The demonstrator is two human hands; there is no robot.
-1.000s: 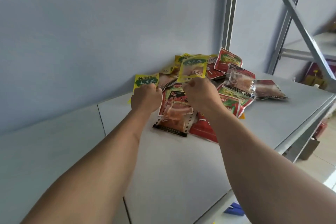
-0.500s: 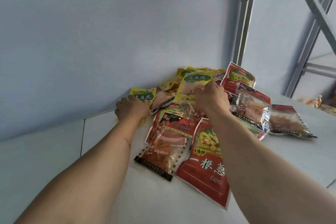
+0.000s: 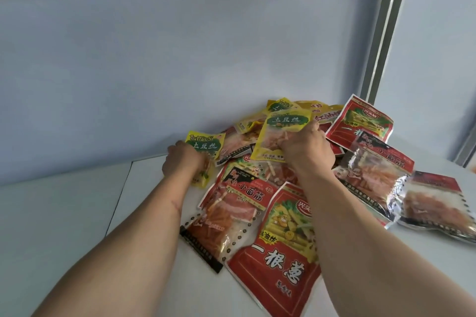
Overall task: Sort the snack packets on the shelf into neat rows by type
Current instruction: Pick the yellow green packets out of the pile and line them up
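While each grip clamps a yellow packet — left hand [image 3: 183, 164], right hand [image 3: 306, 148] — lifting probably drags neighbouring red packets [image 3: 279, 247] off the pile.

The right hand [image 3: 306, 148] covers part of a yellow packet [image 3: 279, 136]; packets behind it overlap, labels unreadable; a clear packet [image 3: 443, 211] is cut off, perhaps, at the right edge

A heap of packets [image 3: 296, 188] lies on the shelf [image 3: 77, 213], against the back wall [image 3: 180, 72] and left of the upright post [image 3: 383, 33]. The left hand [image 3: 183, 162] rests at the heap's left edge on one packet [image 3: 206, 147]. The right hand [image 3: 306, 149] sits atop the heap, another packet [image 3: 280, 134] just behind it. Nearest lie two packets side by side [image 3: 283, 252]; two more [image 3: 438, 203] trail off right.
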